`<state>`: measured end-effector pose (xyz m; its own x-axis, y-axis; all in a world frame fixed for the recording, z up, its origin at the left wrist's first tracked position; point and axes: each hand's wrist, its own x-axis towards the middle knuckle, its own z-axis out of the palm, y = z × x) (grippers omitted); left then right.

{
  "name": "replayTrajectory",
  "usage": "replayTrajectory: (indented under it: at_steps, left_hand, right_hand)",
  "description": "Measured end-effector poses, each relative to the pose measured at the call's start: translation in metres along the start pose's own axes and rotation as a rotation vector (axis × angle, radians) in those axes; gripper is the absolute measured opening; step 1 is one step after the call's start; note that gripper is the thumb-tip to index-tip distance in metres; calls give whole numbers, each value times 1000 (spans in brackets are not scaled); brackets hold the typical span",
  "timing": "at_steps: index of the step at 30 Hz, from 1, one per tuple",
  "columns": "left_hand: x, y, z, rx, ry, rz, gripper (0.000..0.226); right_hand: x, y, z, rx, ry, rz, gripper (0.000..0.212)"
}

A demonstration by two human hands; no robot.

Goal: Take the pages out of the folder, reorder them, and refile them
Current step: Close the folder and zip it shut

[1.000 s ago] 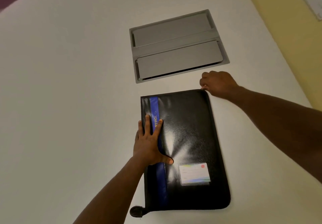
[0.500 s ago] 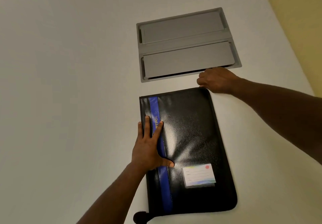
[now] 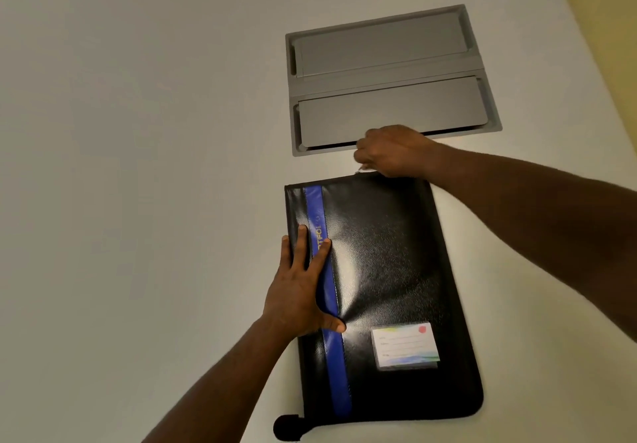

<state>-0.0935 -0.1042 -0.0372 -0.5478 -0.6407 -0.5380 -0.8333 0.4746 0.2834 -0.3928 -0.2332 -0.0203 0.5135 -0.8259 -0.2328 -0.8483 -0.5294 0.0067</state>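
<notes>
A black zip folder (image 3: 389, 270) with a blue stripe and a clear card pocket lies flat and closed on the white table. My left hand (image 3: 303, 291) rests on its left side, fingers straight, pressing on the stripe. At the folder's far edge my right hand (image 3: 389, 149) has its fingers curled and pinches the small zip pull (image 3: 360, 169). No pages are visible.
A grey recessed cable hatch (image 3: 393, 79) with two closed flaps is set in the table (image 3: 138, 167) just beyond the folder. A black tab (image 3: 287, 427) sticks out at the folder's near left corner. A yellow wall runs along the right.
My right hand has slid left along the folder's far edge from the right corner toward the middle. The left hand has stayed pressed on the stripe.
</notes>
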Motion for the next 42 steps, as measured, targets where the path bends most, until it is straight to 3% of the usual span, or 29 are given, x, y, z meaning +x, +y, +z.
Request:
replayTrajectory:
  at_steps: [17,28,35,38,42]
  left_hand:
    - [13,-20,-16,36,-4,25,146]
    - [16,-31,-17,33,5,59,142]
    - [17,-32,-17,30,5,68,142]
    - [18,-34,-15,26,16,72,142]
    - [19,-37,-11,24,32,75,143]
  right_hand:
    - [99,-72,-17,98,106,-39,17]
    - [90,-48,-25,203,-124,-12,7]
    - [105,-59,-13,114,-38,-48,13]
    - [108,-67,-6,206,-12,32,10]
    - [78,-74,0,658,114,373,22]
